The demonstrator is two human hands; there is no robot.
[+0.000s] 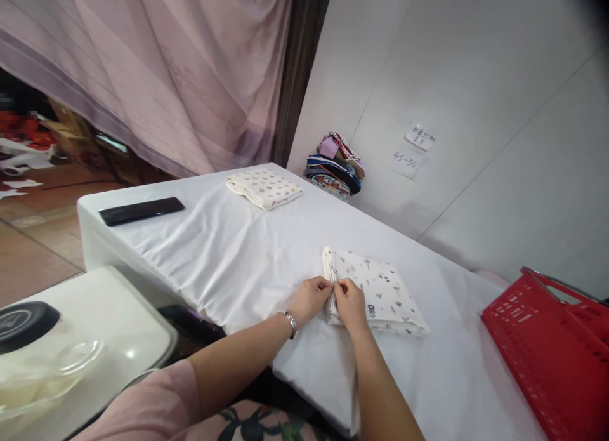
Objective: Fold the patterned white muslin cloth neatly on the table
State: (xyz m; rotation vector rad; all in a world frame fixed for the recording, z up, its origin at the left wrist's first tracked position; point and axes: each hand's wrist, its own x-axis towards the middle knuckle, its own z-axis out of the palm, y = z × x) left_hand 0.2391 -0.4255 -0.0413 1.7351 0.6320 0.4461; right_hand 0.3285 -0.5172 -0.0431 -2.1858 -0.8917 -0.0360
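A folded white cloth [380, 292] with small printed figures lies on the white-covered table [228, 257] in front of me. Both hands are at its left folded edge, close together. My left hand [311, 298], with a silver bracelet at the wrist, pinches that edge between thumb and fingers. Just to its right, my right hand [351, 302] also has its fingertips closed on the same edge. The layers of the fold show as a thick stack there. Farther back on the table rests a second folded printed cloth [264, 188], touched by neither hand.
A black flat object [141, 211] lies near the table's left end. At the right stands a red plastic basket [547, 346]. Folded clothes [333, 168] are piled beyond the far edge by the wall. A cream-coloured lid-like surface [118, 314] is at lower left; a pink curtain [190, 66] hangs behind.
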